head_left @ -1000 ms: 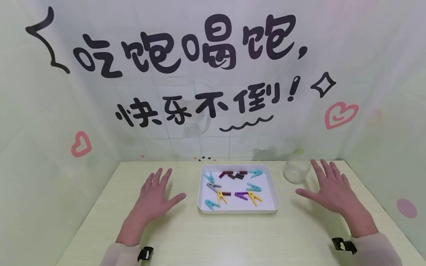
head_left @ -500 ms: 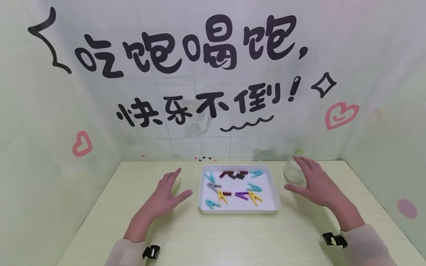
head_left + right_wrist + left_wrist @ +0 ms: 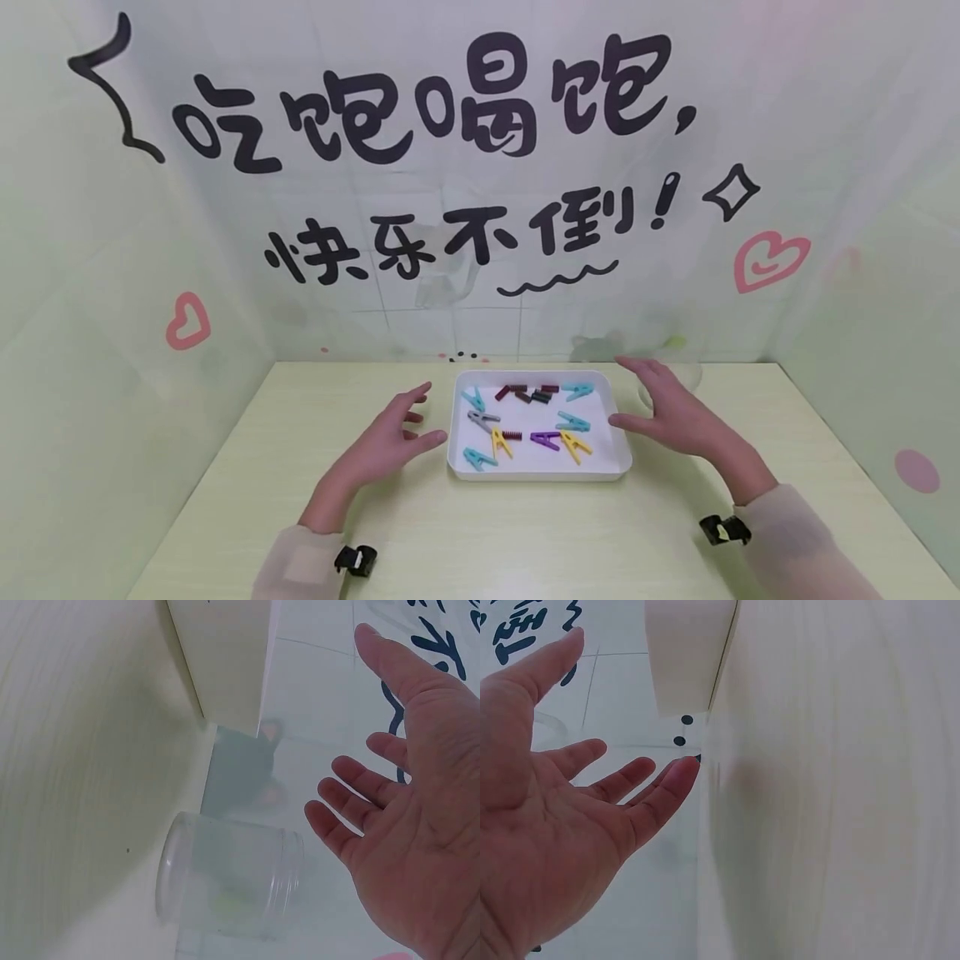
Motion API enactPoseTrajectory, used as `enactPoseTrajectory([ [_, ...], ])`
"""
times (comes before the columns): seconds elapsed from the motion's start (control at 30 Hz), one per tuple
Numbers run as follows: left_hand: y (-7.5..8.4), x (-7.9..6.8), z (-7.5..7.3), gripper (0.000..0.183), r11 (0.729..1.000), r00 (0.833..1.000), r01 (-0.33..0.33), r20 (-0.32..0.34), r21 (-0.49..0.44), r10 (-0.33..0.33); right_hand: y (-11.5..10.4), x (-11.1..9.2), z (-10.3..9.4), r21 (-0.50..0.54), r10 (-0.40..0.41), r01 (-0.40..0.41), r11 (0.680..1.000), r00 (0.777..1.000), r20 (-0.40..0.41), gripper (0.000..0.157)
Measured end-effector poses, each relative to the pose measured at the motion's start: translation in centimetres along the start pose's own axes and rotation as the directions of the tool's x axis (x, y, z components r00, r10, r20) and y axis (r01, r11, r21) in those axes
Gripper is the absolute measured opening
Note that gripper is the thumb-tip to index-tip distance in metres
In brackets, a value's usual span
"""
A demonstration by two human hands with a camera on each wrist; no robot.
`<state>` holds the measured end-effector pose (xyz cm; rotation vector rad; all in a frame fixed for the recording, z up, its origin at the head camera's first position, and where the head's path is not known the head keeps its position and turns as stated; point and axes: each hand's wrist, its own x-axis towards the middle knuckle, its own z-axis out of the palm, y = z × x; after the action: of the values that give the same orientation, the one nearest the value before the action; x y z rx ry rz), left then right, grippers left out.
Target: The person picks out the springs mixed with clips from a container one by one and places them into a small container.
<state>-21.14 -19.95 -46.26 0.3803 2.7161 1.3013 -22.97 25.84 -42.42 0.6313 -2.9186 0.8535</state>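
Note:
A white tray (image 3: pixel 536 476) lies on the table between the two hands. In it are several plastic clips, among them a teal clip (image 3: pixel 573 422), a grey clip (image 3: pixel 483 418), a purple clip (image 3: pixel 545 440) and a yellow clip (image 3: pixel 576 447). Small dark coil springs (image 3: pixel 540 397) gather at the tray's back, with a reddish spring (image 3: pixel 513 435) nearer the front. My left hand (image 3: pixel 386 442) hovers just left of the tray, fingers spread and holding nothing. At the tray's right edge, my right hand (image 3: pixel 671 417) is likewise spread and empty, its thumb tip overlapping the rim in the head view.
Behind the right hand stands a clear jar (image 3: pixel 232 877) on the pale wooden table (image 3: pixel 510 542), partly hidden in the head view. A printed curtain (image 3: pixel 495 325) hangs along the table's back edge, with similar sheets at both sides.
Both hands have moved inward toward the tray, the left going right and the right going left, past the front of the jar. The tray and its contents stay where they were.

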Motion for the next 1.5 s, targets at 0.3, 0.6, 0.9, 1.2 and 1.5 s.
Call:
enactPoseTrajectory([
  [0.3, 0.1, 0.7, 0.5, 0.087, 0.997, 0.999, 0.012, 0.042, -0.082, -0.008, -0.9, 2.2, 1.7, 0.052, -0.052, 0.048, 0.997, 0.997, 0.06, 0.083],
  [0.6, 0.1, 1.2, 1.0, 0.081, 0.988, 0.997, 0.006, 0.082, -0.152, 0.007, -2.3, 3.7, 3.5, 0.092, -0.094, 0.081, 0.992, 0.985, 0.147, 0.078],
  [0.9, 0.0, 1.4, 1.1, 0.076, 0.979, 0.99, -0.026, 0.129, -0.201, 0.053, -4.1, 5.1, 4.8, 0.07, -0.127, 0.115, 0.991, 0.97, 0.206, 0.07],
  [1.2, 0.2, 1.3, 1.1, 0.072, 0.974, 0.985, -0.046, 0.155, -0.224, 0.082, -5.8, 6.4, 6.3, 0.053, -0.13, 0.121, 0.991, 0.956, 0.262, 0.064],
  [1.5, 0.2, 1.3, 1.3, 0.07, 0.971, 0.984, 0.003, 0.175, -0.24, 0.04, -7.5, 7.2, 7.8, 0.032, -0.119, 0.114, 0.993, 0.944, 0.307, 0.055],
])
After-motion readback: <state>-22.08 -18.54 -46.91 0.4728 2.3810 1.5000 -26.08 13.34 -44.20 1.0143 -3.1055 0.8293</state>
